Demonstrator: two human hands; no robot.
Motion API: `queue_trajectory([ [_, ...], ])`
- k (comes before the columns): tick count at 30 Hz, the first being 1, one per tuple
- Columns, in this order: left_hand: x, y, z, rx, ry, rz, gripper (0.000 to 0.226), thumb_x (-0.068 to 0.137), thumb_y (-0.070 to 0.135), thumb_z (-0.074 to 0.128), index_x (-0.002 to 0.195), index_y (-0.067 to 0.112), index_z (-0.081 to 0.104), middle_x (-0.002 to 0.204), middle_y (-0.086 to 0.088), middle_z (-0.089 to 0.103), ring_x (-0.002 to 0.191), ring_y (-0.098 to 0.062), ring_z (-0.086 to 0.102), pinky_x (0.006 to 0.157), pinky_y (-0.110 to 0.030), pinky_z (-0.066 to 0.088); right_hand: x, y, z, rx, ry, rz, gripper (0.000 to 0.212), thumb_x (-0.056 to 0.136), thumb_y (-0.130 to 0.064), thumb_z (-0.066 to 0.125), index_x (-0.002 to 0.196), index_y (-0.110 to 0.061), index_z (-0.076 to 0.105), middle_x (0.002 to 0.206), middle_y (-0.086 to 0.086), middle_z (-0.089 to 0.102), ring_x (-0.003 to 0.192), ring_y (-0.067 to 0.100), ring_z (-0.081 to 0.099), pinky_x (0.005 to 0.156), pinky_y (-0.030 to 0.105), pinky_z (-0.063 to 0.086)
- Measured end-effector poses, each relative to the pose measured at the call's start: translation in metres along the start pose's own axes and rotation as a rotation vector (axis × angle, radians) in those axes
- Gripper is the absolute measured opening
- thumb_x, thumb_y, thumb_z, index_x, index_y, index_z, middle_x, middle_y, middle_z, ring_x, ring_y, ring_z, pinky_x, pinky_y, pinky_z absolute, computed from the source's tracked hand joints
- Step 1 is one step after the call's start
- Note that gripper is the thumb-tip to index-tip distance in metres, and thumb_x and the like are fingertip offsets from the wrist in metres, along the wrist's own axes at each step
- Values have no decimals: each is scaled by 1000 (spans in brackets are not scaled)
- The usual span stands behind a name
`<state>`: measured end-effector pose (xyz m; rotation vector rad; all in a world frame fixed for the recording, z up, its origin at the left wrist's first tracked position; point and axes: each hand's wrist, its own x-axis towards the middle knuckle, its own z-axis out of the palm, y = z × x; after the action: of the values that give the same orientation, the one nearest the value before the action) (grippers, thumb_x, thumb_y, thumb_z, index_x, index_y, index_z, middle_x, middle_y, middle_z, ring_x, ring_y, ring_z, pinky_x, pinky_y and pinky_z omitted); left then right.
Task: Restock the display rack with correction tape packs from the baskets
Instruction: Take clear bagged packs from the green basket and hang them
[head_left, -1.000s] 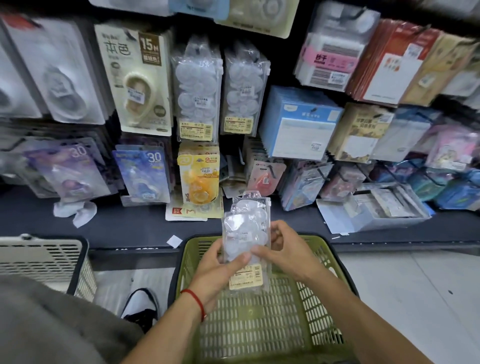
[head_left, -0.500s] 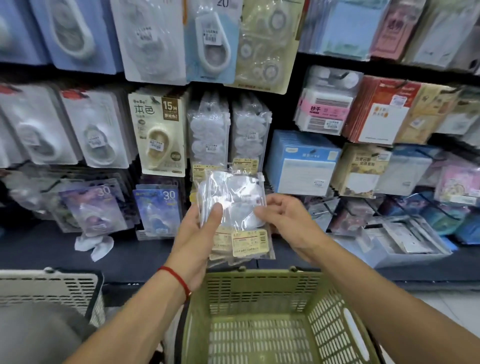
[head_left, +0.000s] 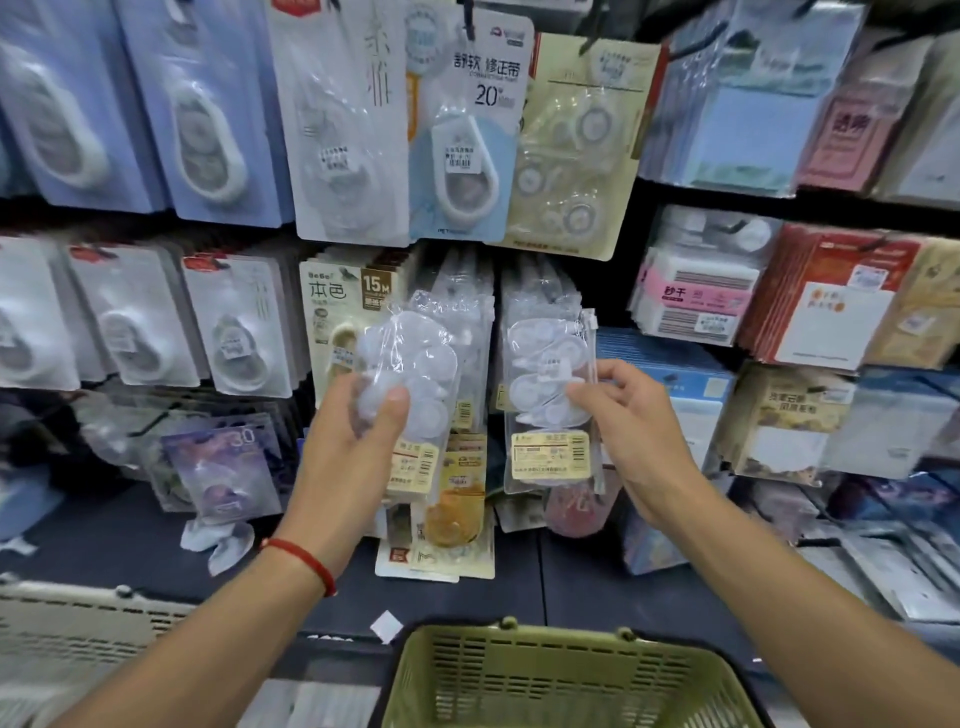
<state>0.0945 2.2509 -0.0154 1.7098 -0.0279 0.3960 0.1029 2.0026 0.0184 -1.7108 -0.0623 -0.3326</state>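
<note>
Both hands raised at the rack: left hand (head_left: 358, 441) gripping one clear correction tape pack (head_left: 415, 395), right hand (head_left: 631, 415) pinching another (head_left: 550, 400), neither hung yet. Rows at 12 o'clock already full. Green basket (head_left: 566, 680) at 6 o'clock showing nothing inside; restocking seemingly near its end.

Dark shelving wall, packed with hanging stationery cards in rows. Right side: shelf board (head_left: 779, 202) carrying sticky-note pads (head_left: 748, 130) and notepad stacks. Dark ledge (head_left: 104, 540) runs along the bottom, small white paper scrap (head_left: 387, 625) near its edge. Even indoor light.
</note>
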Motion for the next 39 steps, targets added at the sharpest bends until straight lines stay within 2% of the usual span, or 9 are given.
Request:
queue_trajectory([
  [4, -7, 2, 2, -83, 5, -15, 31, 101, 52, 60, 126, 34, 56, 114, 23, 64, 103, 20, 59, 78, -17, 45, -2, -5, -2, 17, 6, -66, 16, 89, -26, 68, 102, -17, 67, 97, 36, 69, 89, 54, 68, 88, 71, 54],
  [7, -13, 5, 6, -176, 9, -28, 34, 98, 51, 62, 129, 36, 62, 113, 19, 73, 106, 6, 67, 77, -10, 50, 0, -6, -3, 38, 22, -41, 13, 96, -26, 68, 106, -17, 67, 93, 16, 79, 92, 40, 76, 87, 66, 58],
  [12, -17, 10, 9, -212, 6, -62, 70, 85, 69, 60, 142, 29, 54, 134, -2, 67, 126, -19, 64, 105, -45, 53, 0, -4, -3, 13, 38, 16, 8, 100, -26, 68, 105, -21, 70, 94, 6, 81, 94, 36, 77, 90, 65, 58],
  [18, -20, 12, 14, -252, -13, -91, 48, 93, 61, 68, 125, 26, 62, 115, -4, 75, 110, -27, 72, 96, -50, 59, -5, -9, -3, -509, 197, -128, 35, 99, -38, 68, 130, -28, 56, 127, -11, 58, 110, 5, 58, 95, 27, 49],
  [21, -24, 13, 21, -290, -27, -94, 30, 93, 43, 71, 115, 24, 65, 103, 5, 80, 97, -19, 77, 76, -32, 61, -11, -19, 4, -408, -49, -127, 18, 98, -38, 68, 112, -26, 68, 106, -11, 70, 92, -1, 63, 81, 19, 48],
  [25, -31, 19, 32, -325, -79, -131, 43, 79, 43, 77, 115, 23, 64, 102, 1, 81, 93, -22, 79, 71, -35, 63, -21, -14, 19, -363, -390, -11, 17, 99, -39, 69, 103, -24, 76, 97, -9, 79, 91, 8, 74, 80, 28, 60],
  [29, -29, 18, 36, -275, -38, -178, 29, 91, 43, 76, 110, 24, 63, 104, -1, 78, 101, -24, 75, 88, -46, 61, -19, -10, 15, -142, -216, 41, 15, 103, -22, 65, 88, -18, 64, 72, -8, 75, 64, 7, 73, 51, 19, 52],
  [32, -25, 15, 33, -255, -33, -211, 13, 100, 25, 67, 110, 19, 60, 113, -12, 72, 96, -20, 70, 79, -31, 56, -13, -7, 3, -111, -103, 37, 16, 104, -25, 62, 90, -19, 59, 77, 0, 74, 72, 25, 75, 64, 37, 56],
  [39, -27, 16, 32, -250, -41, -201, 12, 98, 17, 64, 109, 19, 60, 114, -15, 70, 110, -37, 66, 92, -47, 56, -5, -4, -2, -18, 29, 93, 20, 103, -29, 63, 87, -17, 60, 73, 12, 72, 65, 24, 73, 55, 35, 55],
])
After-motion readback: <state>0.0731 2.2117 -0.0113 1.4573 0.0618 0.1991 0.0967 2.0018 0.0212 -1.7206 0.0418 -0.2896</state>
